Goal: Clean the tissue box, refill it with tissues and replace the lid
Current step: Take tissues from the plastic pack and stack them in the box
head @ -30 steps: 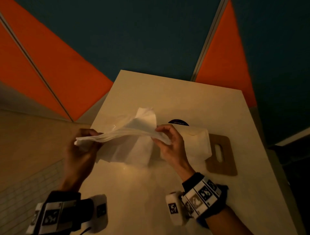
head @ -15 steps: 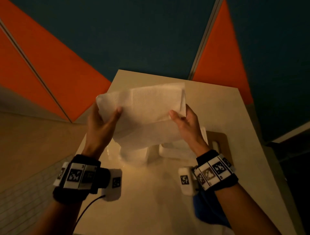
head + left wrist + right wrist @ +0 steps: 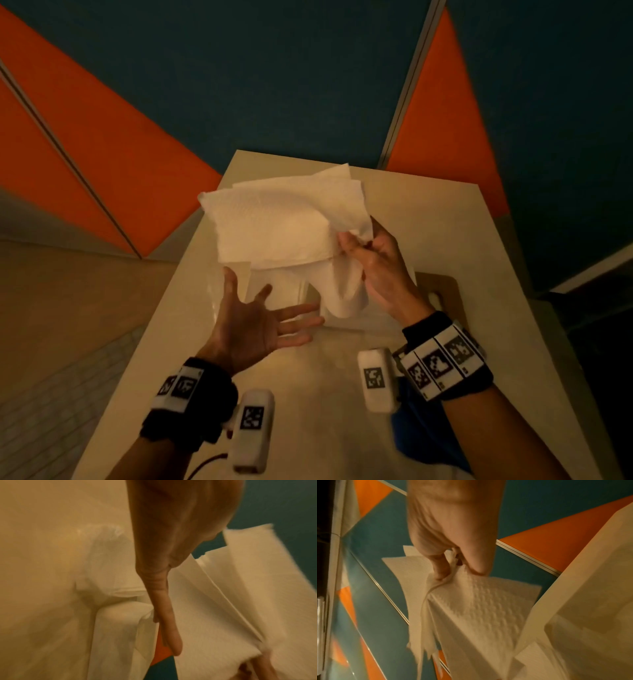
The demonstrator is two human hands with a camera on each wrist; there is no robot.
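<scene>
Tissues [image 3: 284,222]: a white, embossed stack of sheets, held above the table [image 3: 428,219]; one edge is pinched between thumb and fingers of the right hand [image 3: 380,270], the sheets fanning out leftward from that grip, a fold drooping beneath it. Left hand [image 3: 253,322]: spread flat, palm up, fingers straight, nothing gripped, positioned under the stack's near edge. Wooden lid [image 3: 442,291]: laid on the table, behind the right wrist.

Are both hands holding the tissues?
No, only the right hand pinches the tissues; the left hand is spread open below them, gripping nothing.
</scene>
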